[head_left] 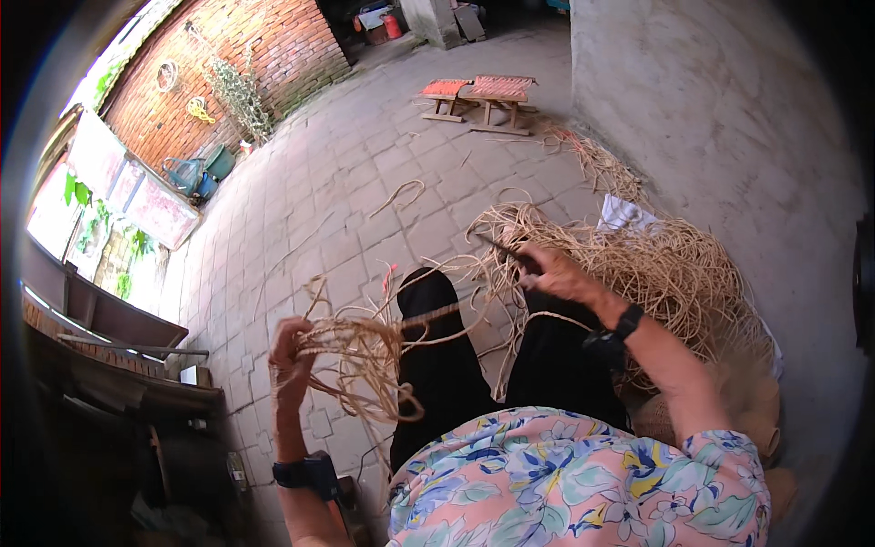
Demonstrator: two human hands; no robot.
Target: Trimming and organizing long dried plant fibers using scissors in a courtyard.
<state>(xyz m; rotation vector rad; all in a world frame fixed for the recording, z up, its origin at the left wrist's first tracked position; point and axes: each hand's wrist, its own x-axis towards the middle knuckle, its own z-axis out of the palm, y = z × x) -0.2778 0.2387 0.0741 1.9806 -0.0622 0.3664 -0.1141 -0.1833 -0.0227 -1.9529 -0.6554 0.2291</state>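
Holding a dark tool [507,249] in the right hand [554,273], by the heap [679,278]; gripping cord [366,339] in the left hand [290,350], near the left knee [427,290]: probably light, springy, tangle-prone, best held where bunched.

Floor [301,196]: grey paving slabs.
Brick wall [287,55]: reddish, upper left; a yellow coil [199,110] hangs on it, a leafy plant [239,96] beside the coil.
Green bucket [219,162]: near the wall's foot.
Stools [501,87]: two, low, wooden-legged, red-topped.
Plaster wall [711,91]: grey, right.
Red container [392,26]: top, in shade.
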